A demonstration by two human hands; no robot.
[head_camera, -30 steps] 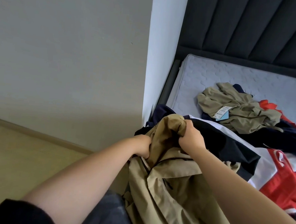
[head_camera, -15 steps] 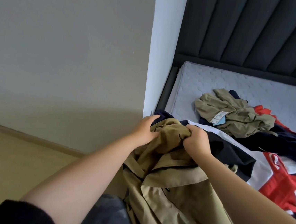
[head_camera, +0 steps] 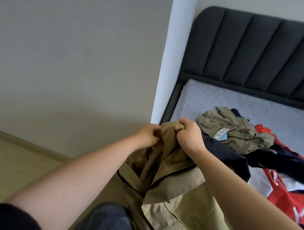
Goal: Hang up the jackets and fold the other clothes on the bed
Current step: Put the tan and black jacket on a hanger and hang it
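In the head view, the task is judged to be near its start: nothing hung up is seen, nothing folded is seen, and no hanger or rail is in view. A tan jacket (head_camera: 176, 200) is held up in front of the person, its top bunched at the near corner of the bed (head_camera: 241, 101) and its body hanging down past the bed's edge toward the lap. Left on the mattress are a crumpled olive garment (head_camera: 234, 134) with a paper tag (head_camera: 220, 135), a navy garment (head_camera: 226, 159) just behind the jacket, and a red and white one (head_camera: 288, 193) further right; all are unfolded and overlap one another. Both forearms are stretched forward and brought close together. The left hand (head_camera: 148, 135) is curled round a fold of the jacket's top from the left side, knuckles up. The right hand (head_camera: 189, 135) is clenched over the bunched fabric from the right, gripping it from above. The two hands are just beside each other, with only the gathered cloth between them. It is judged that the collar or shoulders are being sought so that the jacket can be hung.
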